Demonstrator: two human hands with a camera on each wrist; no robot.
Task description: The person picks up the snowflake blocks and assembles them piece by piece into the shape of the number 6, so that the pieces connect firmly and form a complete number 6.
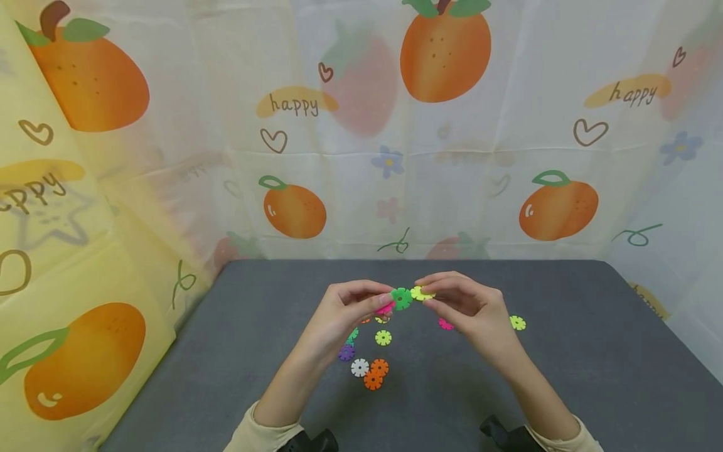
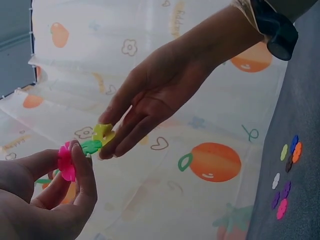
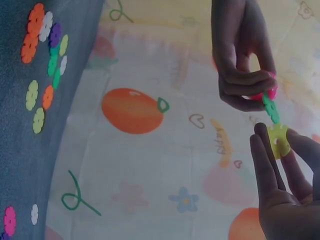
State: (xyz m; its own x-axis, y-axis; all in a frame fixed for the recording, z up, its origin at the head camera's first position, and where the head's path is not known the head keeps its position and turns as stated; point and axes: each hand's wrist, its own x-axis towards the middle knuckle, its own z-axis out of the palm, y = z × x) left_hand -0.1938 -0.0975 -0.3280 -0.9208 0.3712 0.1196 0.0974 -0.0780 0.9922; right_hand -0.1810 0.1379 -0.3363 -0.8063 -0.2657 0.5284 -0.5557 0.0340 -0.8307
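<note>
Pinching a pink disc (image 2: 65, 161), the left hand (image 1: 342, 312) faced the right hand (image 1: 477, 307), clamped on a yellow disc (image 3: 280, 138); each disc seemed light, stiff, best rim-held

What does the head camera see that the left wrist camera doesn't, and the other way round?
Only the head view shows a pair of orange discs. Only the left wrist view shows a blue disc. Both show the left hand holding a pink disc, the right hand a yellow disc, and a green disc between.
</note>
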